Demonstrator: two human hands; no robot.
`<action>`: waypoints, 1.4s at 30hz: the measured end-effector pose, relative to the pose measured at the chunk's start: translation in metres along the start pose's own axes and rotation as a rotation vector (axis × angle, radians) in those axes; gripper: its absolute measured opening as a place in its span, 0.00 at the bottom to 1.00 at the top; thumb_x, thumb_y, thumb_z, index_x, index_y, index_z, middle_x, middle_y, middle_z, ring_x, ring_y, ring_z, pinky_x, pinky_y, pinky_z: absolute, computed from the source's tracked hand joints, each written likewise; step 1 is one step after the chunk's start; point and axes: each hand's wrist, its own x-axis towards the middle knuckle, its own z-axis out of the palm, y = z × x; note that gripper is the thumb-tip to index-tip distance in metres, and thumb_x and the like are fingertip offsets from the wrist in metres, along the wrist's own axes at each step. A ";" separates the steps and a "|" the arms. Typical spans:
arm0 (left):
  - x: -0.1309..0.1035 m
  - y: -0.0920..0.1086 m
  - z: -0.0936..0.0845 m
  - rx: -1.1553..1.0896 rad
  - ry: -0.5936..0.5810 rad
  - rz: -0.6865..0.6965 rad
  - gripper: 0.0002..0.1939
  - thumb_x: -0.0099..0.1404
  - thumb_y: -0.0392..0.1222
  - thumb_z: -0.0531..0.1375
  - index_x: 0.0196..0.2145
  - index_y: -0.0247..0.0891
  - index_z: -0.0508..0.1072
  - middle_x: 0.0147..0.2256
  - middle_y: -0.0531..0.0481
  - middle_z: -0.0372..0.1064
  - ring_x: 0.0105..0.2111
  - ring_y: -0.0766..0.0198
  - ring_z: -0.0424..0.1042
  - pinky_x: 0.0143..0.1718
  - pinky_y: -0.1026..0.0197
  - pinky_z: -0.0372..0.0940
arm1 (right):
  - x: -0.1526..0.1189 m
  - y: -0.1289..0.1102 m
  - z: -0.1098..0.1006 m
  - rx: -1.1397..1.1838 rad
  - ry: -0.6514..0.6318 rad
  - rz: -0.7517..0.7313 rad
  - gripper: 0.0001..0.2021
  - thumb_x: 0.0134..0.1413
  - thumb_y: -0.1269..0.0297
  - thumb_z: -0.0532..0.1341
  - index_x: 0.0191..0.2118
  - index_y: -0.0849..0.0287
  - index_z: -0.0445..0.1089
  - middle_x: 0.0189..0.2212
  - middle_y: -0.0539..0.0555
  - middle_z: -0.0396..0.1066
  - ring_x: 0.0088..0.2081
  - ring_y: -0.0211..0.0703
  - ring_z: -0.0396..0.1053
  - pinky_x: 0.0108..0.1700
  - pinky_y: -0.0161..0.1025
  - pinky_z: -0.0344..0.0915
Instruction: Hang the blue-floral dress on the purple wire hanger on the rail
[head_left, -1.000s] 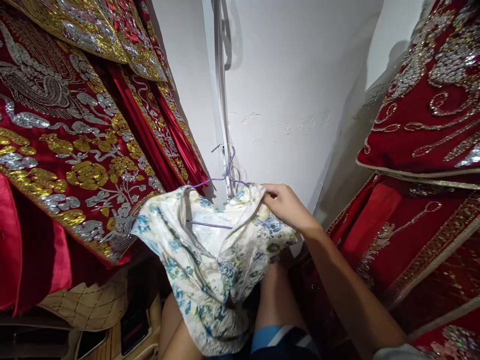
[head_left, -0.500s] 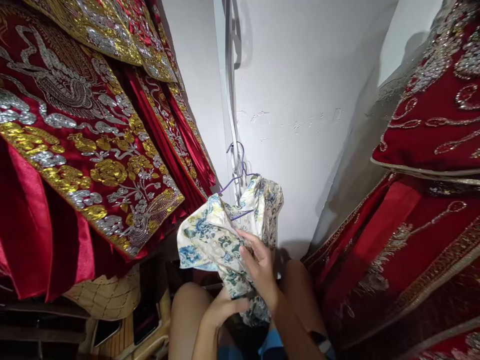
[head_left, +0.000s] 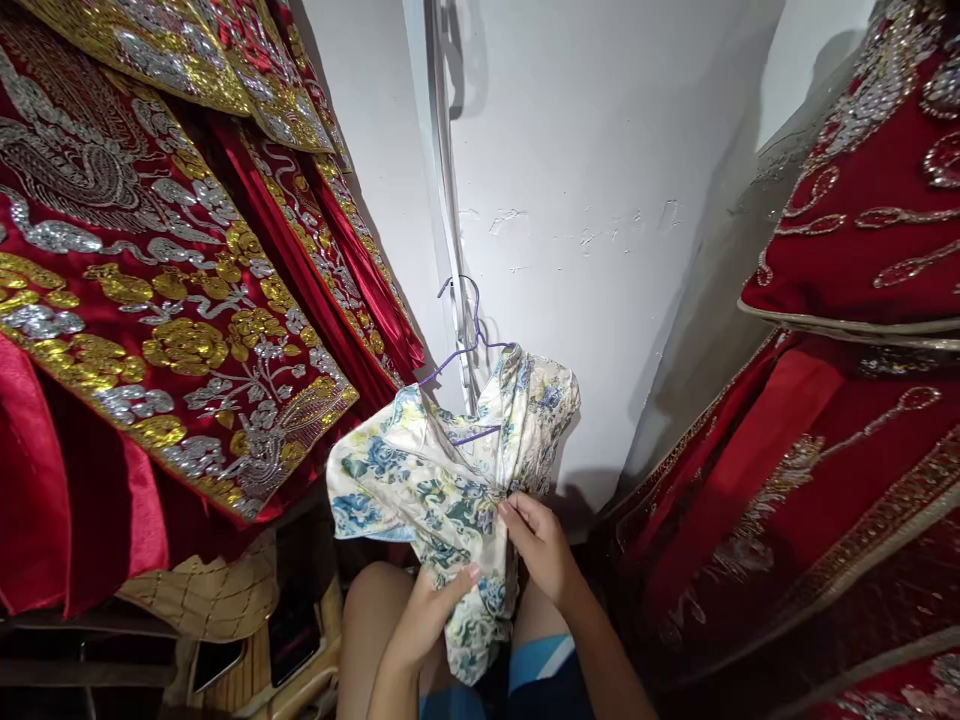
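From here I see the floral shirt [head_left: 465, 490] hanging on a purple hanger [head_left: 478, 342] in front of the pale wall [head_left: 577, 200]. The right hand [head_left: 536, 540] has its grip closed on the cloth, thumb and fingers pinching the front just below the neckline; the collar and hanger lie above that pinch. The left hand [head_left: 436, 612] grips lower down at the shirt's side, thumb over the fabric, with the hem dangling beyond it. Red embroidered garments [head_left: 187, 280] hang to the left.
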 end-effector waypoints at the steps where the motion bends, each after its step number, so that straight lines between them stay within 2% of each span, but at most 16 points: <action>1: 0.001 -0.001 -0.005 0.005 0.057 0.004 0.33 0.50 0.62 0.70 0.50 0.43 0.77 0.50 0.41 0.76 0.59 0.43 0.67 0.63 0.47 0.59 | -0.002 -0.002 0.003 0.052 0.023 0.024 0.21 0.60 0.46 0.61 0.24 0.57 0.63 0.20 0.45 0.51 0.23 0.36 0.50 0.25 0.36 0.47; 3: 0.004 -0.005 -0.017 0.034 0.259 0.017 0.29 0.49 0.61 0.70 0.43 0.41 0.77 0.46 0.41 0.77 0.56 0.41 0.70 0.59 0.46 0.64 | -0.006 -0.008 0.007 0.175 0.090 0.082 0.21 0.59 0.46 0.62 0.24 0.57 0.65 0.18 0.44 0.49 0.21 0.35 0.47 0.24 0.36 0.44; 5: 0.009 -0.011 -0.028 0.064 0.572 0.087 0.26 0.50 0.60 0.69 0.40 0.39 0.75 0.40 0.42 0.76 0.49 0.42 0.73 0.52 0.46 0.68 | -0.008 -0.013 0.009 0.251 0.131 0.126 0.20 0.57 0.48 0.63 0.23 0.58 0.67 0.16 0.44 0.49 0.20 0.34 0.46 0.24 0.37 0.44; 8: 0.012 -0.015 -0.031 0.055 1.032 0.402 0.25 0.51 0.55 0.68 0.42 0.38 0.71 0.38 0.47 0.71 0.43 0.51 0.72 0.46 0.50 0.68 | -0.011 -0.017 0.015 0.277 0.075 0.153 0.19 0.55 0.49 0.64 0.23 0.59 0.68 0.16 0.45 0.51 0.20 0.34 0.49 0.24 0.36 0.45; 10: 0.011 -0.012 -0.023 0.093 1.143 0.665 0.24 0.53 0.49 0.69 0.44 0.39 0.69 0.42 0.47 0.68 0.45 0.55 0.70 0.48 0.53 0.66 | -0.013 -0.017 0.021 0.281 0.024 0.167 0.19 0.55 0.48 0.63 0.23 0.59 0.69 0.16 0.45 0.52 0.20 0.34 0.49 0.24 0.36 0.46; 11: 0.010 -0.010 -0.016 0.146 1.110 0.752 0.21 0.54 0.47 0.69 0.43 0.39 0.69 0.43 0.47 0.68 0.46 0.56 0.69 0.49 0.55 0.65 | -0.014 -0.017 0.023 0.274 0.008 0.173 0.19 0.55 0.48 0.63 0.24 0.59 0.70 0.16 0.45 0.53 0.20 0.33 0.49 0.23 0.36 0.46; 13: 0.009 -0.004 -0.002 0.278 0.871 0.780 0.14 0.58 0.44 0.67 0.40 0.38 0.71 0.41 0.47 0.69 0.44 0.58 0.69 0.46 0.58 0.65 | -0.016 -0.016 0.027 0.245 -0.004 0.172 0.19 0.54 0.49 0.62 0.25 0.60 0.71 0.16 0.45 0.53 0.19 0.33 0.49 0.23 0.35 0.45; 16: 0.014 0.000 0.019 0.387 0.316 0.561 0.06 0.64 0.42 0.61 0.36 0.38 0.71 0.33 0.50 0.70 0.35 0.60 0.70 0.38 0.61 0.65 | -0.016 -0.019 0.027 0.183 -0.043 0.160 0.16 0.54 0.53 0.61 0.24 0.61 0.72 0.15 0.45 0.54 0.19 0.32 0.50 0.23 0.35 0.46; 18: 0.021 0.001 0.030 0.414 0.126 0.466 0.05 0.66 0.40 0.56 0.33 0.39 0.69 0.29 0.51 0.68 0.32 0.60 0.69 0.35 0.62 0.64 | -0.008 -0.026 0.025 0.146 -0.086 0.177 0.15 0.53 0.55 0.60 0.23 0.61 0.71 0.14 0.45 0.55 0.18 0.32 0.51 0.22 0.35 0.46; 20: 0.028 0.001 0.037 0.468 0.085 0.469 0.08 0.67 0.39 0.53 0.31 0.39 0.68 0.28 0.51 0.67 0.31 0.60 0.68 0.35 0.62 0.63 | 0.006 -0.038 0.021 0.124 -0.116 0.186 0.15 0.52 0.57 0.60 0.21 0.60 0.69 0.13 0.46 0.57 0.17 0.32 0.52 0.21 0.34 0.46; 24: 0.037 0.009 0.041 0.540 0.017 0.500 0.07 0.70 0.42 0.53 0.38 0.39 0.69 0.34 0.48 0.71 0.35 0.58 0.70 0.37 0.60 0.62 | 0.038 -0.070 0.016 0.113 -0.149 0.118 0.12 0.53 0.60 0.59 0.25 0.61 0.74 0.14 0.46 0.61 0.16 0.33 0.55 0.20 0.34 0.49; 28: 0.042 0.022 0.034 0.476 0.289 0.607 0.08 0.67 0.41 0.58 0.43 0.39 0.67 0.39 0.48 0.70 0.40 0.58 0.69 0.41 0.60 0.62 | 0.043 -0.079 0.016 0.086 -0.225 0.085 0.11 0.53 0.64 0.60 0.26 0.61 0.76 0.13 0.45 0.61 0.16 0.32 0.54 0.21 0.32 0.50; 30: 0.044 0.025 0.032 0.495 0.332 0.666 0.09 0.64 0.36 0.58 0.43 0.40 0.67 0.39 0.49 0.69 0.39 0.60 0.68 0.41 0.61 0.61 | 0.032 -0.071 0.016 0.102 -0.239 0.120 0.11 0.53 0.64 0.60 0.25 0.62 0.76 0.12 0.45 0.61 0.16 0.31 0.53 0.20 0.32 0.49; 33: 0.047 0.022 0.034 0.594 0.214 0.687 0.07 0.64 0.32 0.54 0.30 0.40 0.61 0.29 0.53 0.61 0.31 0.63 0.63 0.34 0.63 0.58 | 0.020 -0.056 0.012 0.132 -0.216 0.181 0.13 0.54 0.63 0.60 0.24 0.62 0.76 0.11 0.46 0.60 0.15 0.31 0.52 0.20 0.32 0.48; 36: 0.046 0.017 0.037 0.684 0.130 0.685 0.10 0.68 0.35 0.52 0.29 0.40 0.58 0.29 0.52 0.59 0.30 0.63 0.61 0.32 0.63 0.56 | 0.030 -0.060 0.006 0.141 -0.154 0.166 0.12 0.55 0.62 0.60 0.26 0.62 0.76 0.11 0.45 0.60 0.15 0.31 0.52 0.19 0.32 0.48; 42: 0.031 0.012 0.038 0.868 0.020 0.663 0.11 0.72 0.38 0.50 0.30 0.41 0.56 0.30 0.50 0.59 0.31 0.61 0.62 0.32 0.61 0.56 | 0.090 -0.134 0.002 0.245 -0.011 -0.022 0.13 0.53 0.61 0.60 0.24 0.63 0.74 0.12 0.46 0.62 0.14 0.30 0.52 0.17 0.31 0.46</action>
